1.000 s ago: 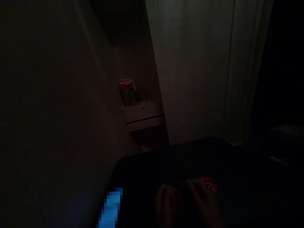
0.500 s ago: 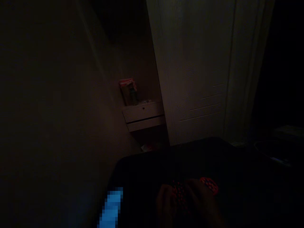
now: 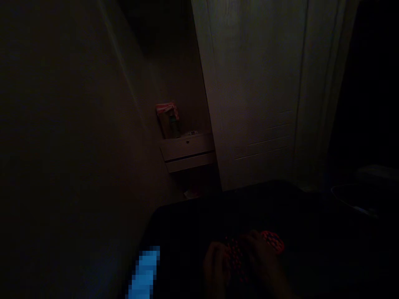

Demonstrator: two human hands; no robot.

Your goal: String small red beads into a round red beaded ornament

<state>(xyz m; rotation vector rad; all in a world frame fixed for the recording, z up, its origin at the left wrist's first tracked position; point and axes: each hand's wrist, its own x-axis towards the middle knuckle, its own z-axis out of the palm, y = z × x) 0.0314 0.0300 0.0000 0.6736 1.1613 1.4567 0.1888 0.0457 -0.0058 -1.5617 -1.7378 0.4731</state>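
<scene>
Through the head camera I get a very dim view, and what matters to me sits at the near edge: a dark cloth with red spots (image 3: 236, 259) lying between the person's two hands. The left hand (image 3: 215, 263) is at the cloth's left edge, seemingly touching it, its fingers bent downward; I cannot tell whether they pinch the fabric or only rest against it. The right hand (image 3: 263, 259) comes in from the near right, fingers reaching left and far toward the cloth, and its grip is lost to me in the dark too. I read the spotted part as longer than it is wide, its long axis running from far left to near right, so it slants across the gap between the hands. The left hand looks the nearer to it, with spots right up against those fingers, while a dark strip shows before the right. Just beyond the right hand, on its far right side, lies a red-rimmed patterned piece (image 3: 273, 242); I cannot tell whether it joins the cloth. Everything rests on a dark surface (image 3: 199, 220), with a blurred bright blue patch (image 3: 144, 274) well apart at near left.
</scene>
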